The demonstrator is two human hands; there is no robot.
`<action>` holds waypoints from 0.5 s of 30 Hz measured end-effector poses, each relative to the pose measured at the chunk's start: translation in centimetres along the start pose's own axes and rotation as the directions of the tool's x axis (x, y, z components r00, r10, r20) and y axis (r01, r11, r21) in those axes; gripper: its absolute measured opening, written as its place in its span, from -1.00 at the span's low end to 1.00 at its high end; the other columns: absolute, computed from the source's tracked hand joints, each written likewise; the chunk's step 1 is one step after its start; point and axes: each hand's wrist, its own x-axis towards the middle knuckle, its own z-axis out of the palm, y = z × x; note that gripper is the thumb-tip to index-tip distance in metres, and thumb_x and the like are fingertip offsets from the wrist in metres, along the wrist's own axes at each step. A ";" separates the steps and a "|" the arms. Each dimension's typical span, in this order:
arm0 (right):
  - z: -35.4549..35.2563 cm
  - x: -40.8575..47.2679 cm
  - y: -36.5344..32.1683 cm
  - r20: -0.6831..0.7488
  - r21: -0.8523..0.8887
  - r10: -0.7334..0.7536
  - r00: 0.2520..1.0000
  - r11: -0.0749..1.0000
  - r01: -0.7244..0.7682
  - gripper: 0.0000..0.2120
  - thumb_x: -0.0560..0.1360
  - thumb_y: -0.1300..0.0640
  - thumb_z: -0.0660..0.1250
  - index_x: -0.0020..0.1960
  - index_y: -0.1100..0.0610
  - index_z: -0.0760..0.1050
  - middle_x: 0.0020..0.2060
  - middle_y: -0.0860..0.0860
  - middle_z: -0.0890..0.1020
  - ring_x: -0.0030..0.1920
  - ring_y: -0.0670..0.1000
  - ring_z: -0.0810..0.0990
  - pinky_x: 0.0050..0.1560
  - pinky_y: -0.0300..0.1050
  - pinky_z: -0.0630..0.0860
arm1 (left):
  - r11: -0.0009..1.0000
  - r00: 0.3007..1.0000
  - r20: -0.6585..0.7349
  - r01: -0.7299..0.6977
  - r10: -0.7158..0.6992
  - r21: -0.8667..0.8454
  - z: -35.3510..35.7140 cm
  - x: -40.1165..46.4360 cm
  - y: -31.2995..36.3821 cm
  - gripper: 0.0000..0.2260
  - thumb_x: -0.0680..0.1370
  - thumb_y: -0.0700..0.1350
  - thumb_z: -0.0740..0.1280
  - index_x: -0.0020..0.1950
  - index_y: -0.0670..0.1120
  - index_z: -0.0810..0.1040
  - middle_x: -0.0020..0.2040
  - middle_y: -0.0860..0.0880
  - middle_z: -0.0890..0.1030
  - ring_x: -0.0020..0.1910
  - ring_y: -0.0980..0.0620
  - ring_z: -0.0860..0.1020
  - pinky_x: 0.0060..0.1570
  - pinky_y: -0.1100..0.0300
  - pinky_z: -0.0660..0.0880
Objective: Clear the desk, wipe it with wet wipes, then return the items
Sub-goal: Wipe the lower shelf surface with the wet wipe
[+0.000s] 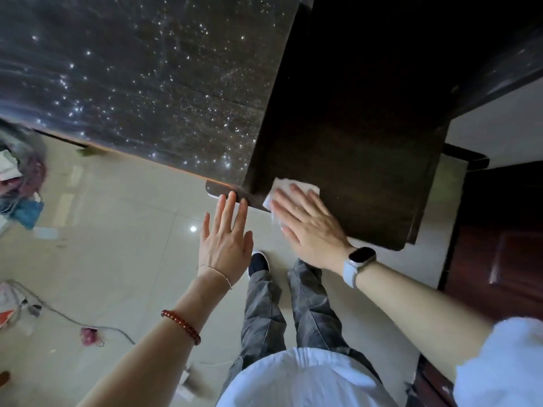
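1. The right hand (308,227) lies flat with its fingers (296,198) straight and spread, pressing a white wet wipe (283,185) onto the dark tabletop (352,142) near its front left corner.
2. The wipe sits mostly under the fingers; its far edge and one corner show beyond the fingertips, and its near left edge hangs just over the rim.
3. The left hand (224,239) is open — fingers straight and slightly fanned, holding nothing. Its fingertips reach the low dark ledge (226,190) beside the tabletop corner; whether they touch it, I cannot tell.
4. The right wrist wears a smartwatch (360,261) on a pale strap. The left wrist carries a thin chain bracelet (216,273), and a red bead bracelet (180,326) sits farther up the forearm.
5. A speckled dark slab (132,69) runs along the left of the tabletop, at a higher level.
6. Below, grey trousers (293,312) and one dark shoe (258,262) stand on a glossy pale tiled floor (117,230) — a grey cable (73,320) trails across it at the left.
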 end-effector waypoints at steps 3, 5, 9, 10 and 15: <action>-0.2 -3.8 3.1 -0.072 0.018 0.278 0.958 0.961 -0.277 -0.51 0.56 -0.01 -0.10 0.47 0.02 0.12 0.48 0.01 0.15 0.49 0.07 0.02 0.46 -0.03 -0.14 | 1.000 0.999 0.032 -0.010 0.009 0.023 -0.4 0.0 0.0 -0.48 0.60 -0.01 0.05 0.50 -0.05 -0.09 0.53 -0.10 -0.11 0.49 -0.06 -0.19 0.44 -0.05 -0.13; -0.8 -4.8 4.3 -0.137 0.185 0.650 0.747 0.758 -0.626 -0.49 0.55 -0.02 -0.14 0.48 0.04 0.09 0.50 0.07 0.09 0.49 0.14 -0.03 0.47 0.08 -0.10 | 1.000 0.999 0.039 -0.012 0.011 0.026 -0.5 -0.1 0.0 -0.48 0.59 0.00 0.04 0.50 -0.05 -0.09 0.53 -0.10 -0.11 0.50 -0.06 -0.19 0.45 -0.04 -0.10; 0.7 -0.3 -1.0 -0.177 0.321 0.741 0.647 0.665 -0.674 -0.49 0.54 0.01 -0.06 0.48 0.07 0.13 0.49 0.09 0.12 0.49 0.16 -0.02 0.46 0.17 -0.05 | 0.999 0.999 0.014 -0.037 0.037 -0.014 -0.7 0.1 -0.5 -0.50 0.57 -0.08 0.13 0.48 -0.08 0.06 0.52 -0.13 0.04 0.50 -0.08 -0.07 0.41 -0.07 0.08; 1.2 1.2 -3.2 -0.205 0.294 0.632 0.747 0.768 -0.569 -0.51 0.54 0.02 -0.03 0.45 0.07 0.19 0.47 0.08 0.19 0.48 0.16 0.05 0.45 0.18 -0.01 | 0.998 0.999 -0.015 -0.050 0.050 -0.028 -0.7 0.2 -0.8 -0.52 0.56 -0.12 0.16 0.47 -0.09 0.14 0.50 -0.15 0.11 0.50 -0.10 0.01 0.37 -0.10 0.16; 1.8 -0.1 -5.0 -0.149 0.208 0.345 0.927 0.927 -0.311 -0.54 0.55 0.05 -0.02 0.45 0.00 0.19 0.46 -0.02 0.22 0.49 0.05 0.05 0.46 0.00 -0.09 | 0.998 0.998 -0.022 -0.063 0.063 -0.025 -0.9 0.4 -1.2 -0.54 0.55 -0.15 0.18 0.45 -0.07 0.21 0.49 -0.13 0.17 0.49 -0.09 0.06 0.34 -0.10 0.18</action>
